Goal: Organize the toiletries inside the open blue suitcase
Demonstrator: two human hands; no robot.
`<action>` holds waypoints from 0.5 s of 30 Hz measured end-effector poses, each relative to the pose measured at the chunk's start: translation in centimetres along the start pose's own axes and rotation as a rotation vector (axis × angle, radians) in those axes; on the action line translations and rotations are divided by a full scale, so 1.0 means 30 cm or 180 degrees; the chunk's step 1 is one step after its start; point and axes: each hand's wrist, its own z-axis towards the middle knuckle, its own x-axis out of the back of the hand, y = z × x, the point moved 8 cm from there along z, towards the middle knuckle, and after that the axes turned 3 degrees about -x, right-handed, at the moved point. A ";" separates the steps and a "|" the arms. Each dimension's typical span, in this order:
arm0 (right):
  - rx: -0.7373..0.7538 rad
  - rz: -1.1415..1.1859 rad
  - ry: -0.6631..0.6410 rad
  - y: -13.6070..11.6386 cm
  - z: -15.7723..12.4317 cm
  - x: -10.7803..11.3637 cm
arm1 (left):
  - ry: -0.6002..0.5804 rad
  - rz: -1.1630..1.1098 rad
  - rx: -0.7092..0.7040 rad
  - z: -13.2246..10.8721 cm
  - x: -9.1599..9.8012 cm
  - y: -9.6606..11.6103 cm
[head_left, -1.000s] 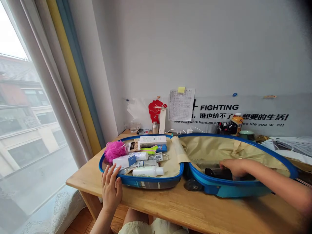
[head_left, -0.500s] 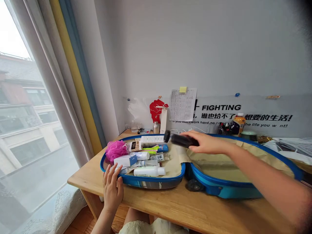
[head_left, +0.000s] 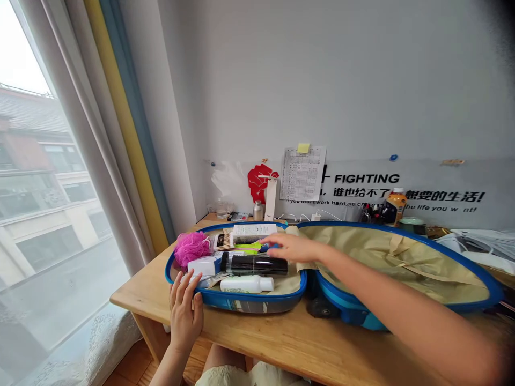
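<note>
A blue suitcase [head_left: 257, 301] lies open on a wooden desk [head_left: 322, 343]. Its left half holds toiletries: a pink bath pouf [head_left: 192, 247], a white bottle [head_left: 246, 283], a white box [head_left: 254, 230], a white and blue tube [head_left: 206, 265]. On top of them lies a black bottle [head_left: 255, 265]. My right hand [head_left: 293, 249] reaches across from the right and hovers flat at the black bottle's right end, fingers extended. My left hand [head_left: 184, 313] rests with spread fingers on the suitcase's front left rim. The right half [head_left: 382, 252] shows only beige lining.
Along the wall behind the suitcase stand a small silver bottle [head_left: 257, 210], an orange drink bottle [head_left: 393, 205] and a green cup [head_left: 409, 224]. A printed list [head_left: 302, 172] hangs above. Curtains [head_left: 120, 134] and a window fill the left. Papers [head_left: 478, 244] lie far right.
My right hand lifted the black bottle out of the suitcase's right half, carried it left and laid it among the toiletries in the left half. My left hand stayed put.
</note>
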 end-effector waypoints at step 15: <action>-0.2219 -0.0549 -0.0714 0.813 -0.320 -0.087 | 0.0046 -0.0038 -0.0077 0.013 0.007 0.014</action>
